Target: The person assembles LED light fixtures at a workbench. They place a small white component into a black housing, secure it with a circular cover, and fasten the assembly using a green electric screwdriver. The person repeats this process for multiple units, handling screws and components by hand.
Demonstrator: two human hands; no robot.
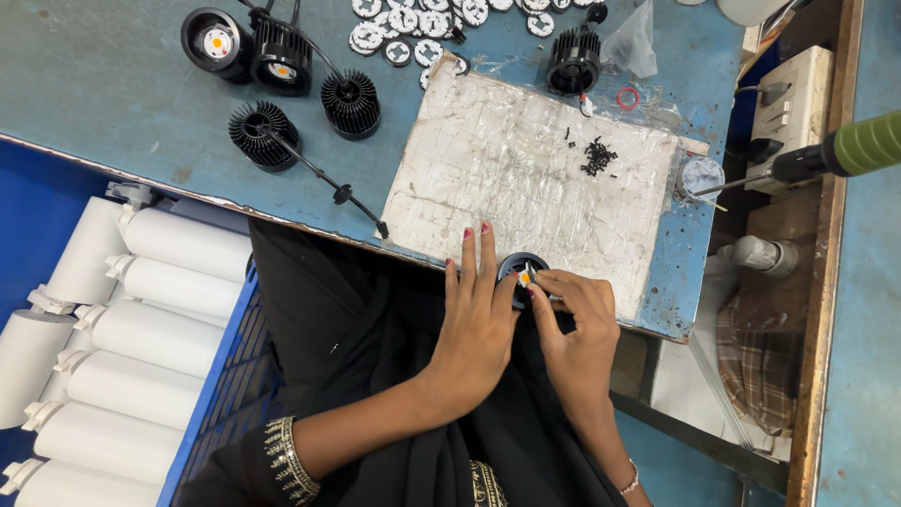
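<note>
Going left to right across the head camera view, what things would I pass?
White tube housings in the blue crate → black finned heat sinks → left hand → right hand → pile of small black screws → green-handled screwdriver.
</note>
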